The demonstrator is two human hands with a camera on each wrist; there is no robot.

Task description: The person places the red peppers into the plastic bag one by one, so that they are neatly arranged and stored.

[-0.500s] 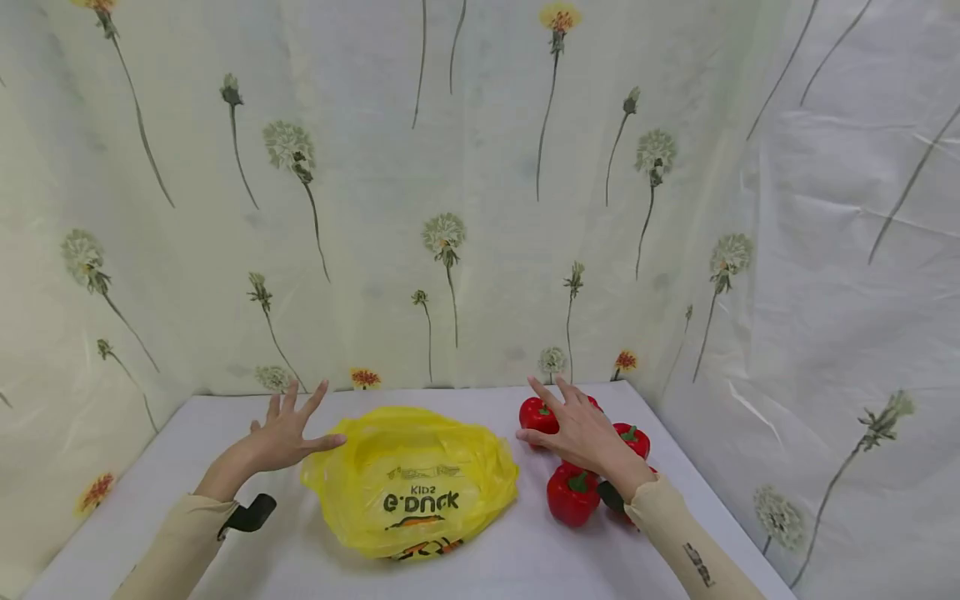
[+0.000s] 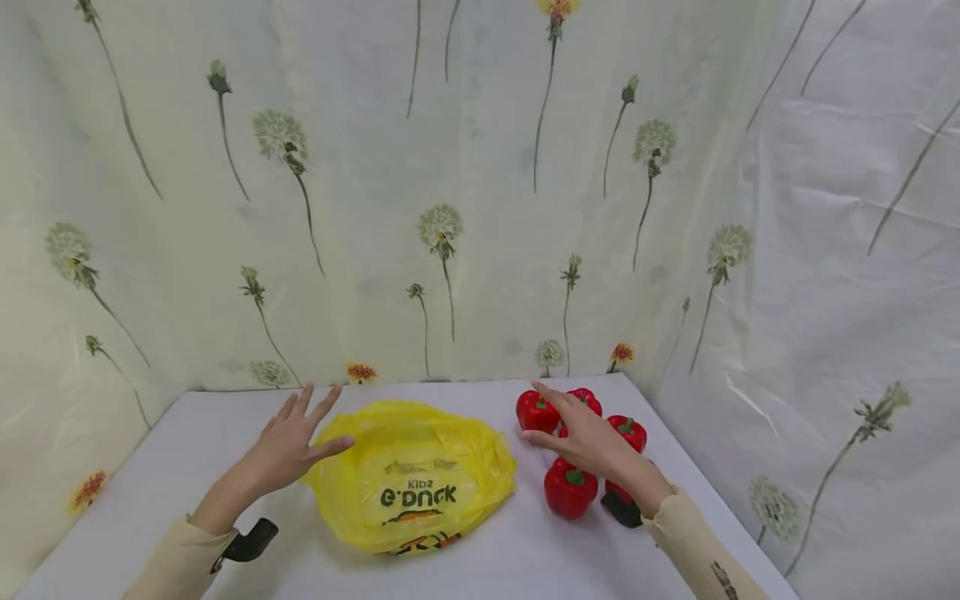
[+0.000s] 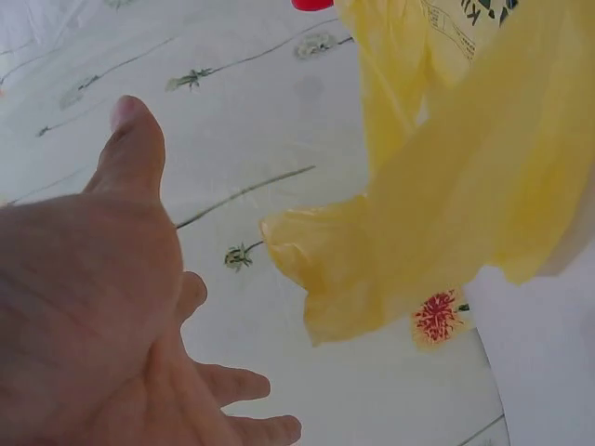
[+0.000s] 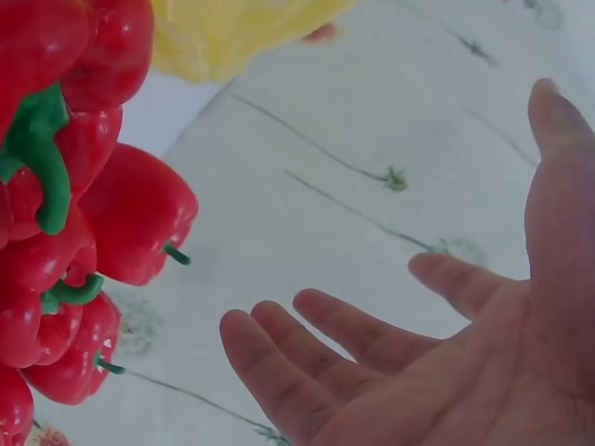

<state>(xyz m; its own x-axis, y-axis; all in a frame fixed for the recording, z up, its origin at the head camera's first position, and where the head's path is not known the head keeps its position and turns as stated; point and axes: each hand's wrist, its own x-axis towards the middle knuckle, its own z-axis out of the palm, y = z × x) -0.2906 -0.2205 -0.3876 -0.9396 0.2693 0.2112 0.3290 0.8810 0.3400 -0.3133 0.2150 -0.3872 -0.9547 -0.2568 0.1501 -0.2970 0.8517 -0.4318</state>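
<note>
A yellow plastic bag (image 2: pixel 420 479) with dark lettering lies on the white table. My left hand (image 2: pixel 281 450), fingers spread, hovers at the bag's left edge; in the left wrist view this hand (image 3: pixel 121 316) holds nothing, and the bag (image 3: pixel 418 204) is beside it. Several red bell peppers (image 2: pixel 572 490) with green stems are grouped to the right of the bag. Over them hangs my right hand (image 2: pixel 600 442), its fingers extended. The right wrist view has the peppers (image 4: pixel 135 214) left of the empty right hand (image 4: pixel 418 372).
A curtain (image 2: pixel 480 183) printed with dandelions stands behind the table (image 2: pixel 517 562) and along its sides. Each wrist carries a dark device; the left one (image 2: pixel 251 542) shows clearly below the sleeve's cuff.
The head view has shifted slightly. My right hand has moved a little down and right relative to the peppers, uncovering more of them. The left hand has turned slightly, fingers still spread.
</note>
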